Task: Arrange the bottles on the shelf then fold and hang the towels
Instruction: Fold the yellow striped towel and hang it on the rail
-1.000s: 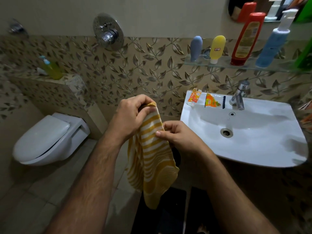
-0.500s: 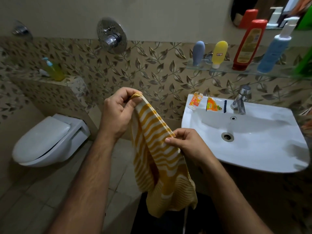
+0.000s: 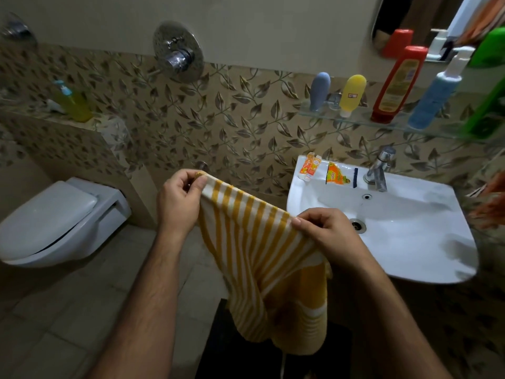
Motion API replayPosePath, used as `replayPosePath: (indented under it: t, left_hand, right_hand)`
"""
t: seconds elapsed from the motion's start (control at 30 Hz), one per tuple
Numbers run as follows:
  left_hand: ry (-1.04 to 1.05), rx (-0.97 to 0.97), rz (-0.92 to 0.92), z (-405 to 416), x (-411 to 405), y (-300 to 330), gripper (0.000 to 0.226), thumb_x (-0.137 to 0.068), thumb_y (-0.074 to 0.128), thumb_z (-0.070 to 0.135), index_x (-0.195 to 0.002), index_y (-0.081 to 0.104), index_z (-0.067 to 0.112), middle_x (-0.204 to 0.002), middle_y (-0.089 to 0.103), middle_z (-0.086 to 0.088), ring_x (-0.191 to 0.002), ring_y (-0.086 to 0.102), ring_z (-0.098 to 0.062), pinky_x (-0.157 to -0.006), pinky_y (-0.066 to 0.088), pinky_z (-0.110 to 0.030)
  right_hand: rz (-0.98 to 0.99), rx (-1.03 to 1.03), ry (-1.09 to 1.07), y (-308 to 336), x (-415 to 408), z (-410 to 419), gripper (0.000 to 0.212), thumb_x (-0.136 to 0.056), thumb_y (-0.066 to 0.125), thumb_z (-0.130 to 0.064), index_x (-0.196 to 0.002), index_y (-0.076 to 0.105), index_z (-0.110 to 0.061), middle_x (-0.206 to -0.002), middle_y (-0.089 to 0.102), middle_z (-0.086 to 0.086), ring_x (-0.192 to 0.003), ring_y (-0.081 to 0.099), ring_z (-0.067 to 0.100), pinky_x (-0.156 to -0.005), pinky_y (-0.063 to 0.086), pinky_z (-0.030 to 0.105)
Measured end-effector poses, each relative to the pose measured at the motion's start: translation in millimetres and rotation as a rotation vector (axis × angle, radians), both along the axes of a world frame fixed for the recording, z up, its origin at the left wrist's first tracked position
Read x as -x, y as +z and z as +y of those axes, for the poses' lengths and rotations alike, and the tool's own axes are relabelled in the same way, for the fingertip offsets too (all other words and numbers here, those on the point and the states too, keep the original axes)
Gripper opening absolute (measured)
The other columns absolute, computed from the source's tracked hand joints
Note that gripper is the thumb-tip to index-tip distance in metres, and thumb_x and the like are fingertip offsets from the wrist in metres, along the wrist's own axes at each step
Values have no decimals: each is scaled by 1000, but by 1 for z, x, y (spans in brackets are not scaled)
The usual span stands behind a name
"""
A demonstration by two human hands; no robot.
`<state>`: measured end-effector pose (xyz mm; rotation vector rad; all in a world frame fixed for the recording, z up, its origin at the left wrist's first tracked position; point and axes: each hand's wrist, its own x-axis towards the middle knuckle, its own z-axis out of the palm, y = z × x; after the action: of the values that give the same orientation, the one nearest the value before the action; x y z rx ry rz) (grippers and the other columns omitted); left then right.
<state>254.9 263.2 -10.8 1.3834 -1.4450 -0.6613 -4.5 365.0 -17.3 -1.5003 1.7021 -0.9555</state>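
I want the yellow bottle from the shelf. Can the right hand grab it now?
Probably not yet. The right hand is pinching the striped towel, as is the left hand. The yellow bottle stands unblocked on the glass shelf, above the sink, so the towel must go first.

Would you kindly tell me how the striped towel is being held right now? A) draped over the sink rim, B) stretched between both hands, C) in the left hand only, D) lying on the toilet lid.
B: the left hand and right hand each pinch the top edge of the towel, and the rest hangs below.
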Motion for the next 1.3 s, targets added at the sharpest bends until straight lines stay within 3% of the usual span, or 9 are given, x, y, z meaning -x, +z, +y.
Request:
replayPosePath:
  t: [0.13,0.27,0.47,0.6,0.67,0.8,0.9,1.1,1.3]
  left_hand:
    - [119,-62,-6,9,12,-13,19,-91,63,29,-98,70,13,-95,70,-4,-93,65,-23,-85,55,-46]
    - [163,-13,-5,30,34,-15,14,-90,63,34,-94,70,22,-92,70,4,-88,64,-17,-81,55,-41]
    - [-33,7,-22,44,54,-18,15,-81,76,23,-96,74,20,-88,72,7,-81,65,-6,-77,54,-28]
    - [-303,-84,-29,42,50,-17,63,-80,77,16,-136,55,37,-73,61,15,-65,56,3,-71,49,-11]
    - [-434,-128,-165,36,47,-14,77,-82,73,16,-143,38,49,-72,59,7,-63,50,-2,-72,47,-19]
    - [-539,-175,-357,25,41,-1,48,-85,69,21,-120,60,53,-91,71,16,-87,63,1,-87,51,-29]
    - [-474,-122,-373,24,43,5,26,-84,70,18,-88,70,44,-82,70,18,-82,63,0,-83,53,-31]
    - [-308,103,-356,25,48,23,22,-83,66,8,-93,74,26,-96,71,11,-91,62,-5,-85,45,-19]
    - [-256,106,-424,22,37,37,22,-86,66,10,-96,75,27,-96,69,14,-92,60,-2,-86,46,-18]
  right_hand:
    - [303,154,-218,-5,-16,-13,19,-93,63,-34,-81,70,-21,-83,57,-13,-75,58,8,-63,42,22]
    - [399,208,-331,-6,-33,-22,23,-95,58,-33,-82,70,-17,-73,67,-2,-72,62,19,-62,46,31]
    - [461,306,-189,2,-55,-28,17,-91,60,-26,-85,72,-15,-78,72,4,-71,62,25,-61,52,37]
    - [478,352,-57,3,-55,-27,15,-90,62,-22,-83,72,-14,-79,71,4,-72,62,23,-63,51,39]
    - [477,364,24,3,-56,-27,15,-90,62,-21,-82,71,-13,-77,70,5,-72,61,23,-64,49,41]
    - [425,390,52,4,-56,-25,14,-92,65,-22,-91,76,-14,-83,73,6,-76,65,22,-68,52,40]
    - [333,286,40,4,-57,-25,14,-92,66,-26,-95,76,-17,-84,73,1,-77,65,16,-71,54,40]
    - [-39,-233,136,-3,-47,-33,32,-84,73,-43,-93,72,-12,-90,74,9,-85,71,23,-80,57,45]
    - [-187,-213,63,-16,-38,-27,31,-74,84,-38,-92,69,-17,-87,73,-2,-77,71,9,-60,57,21]
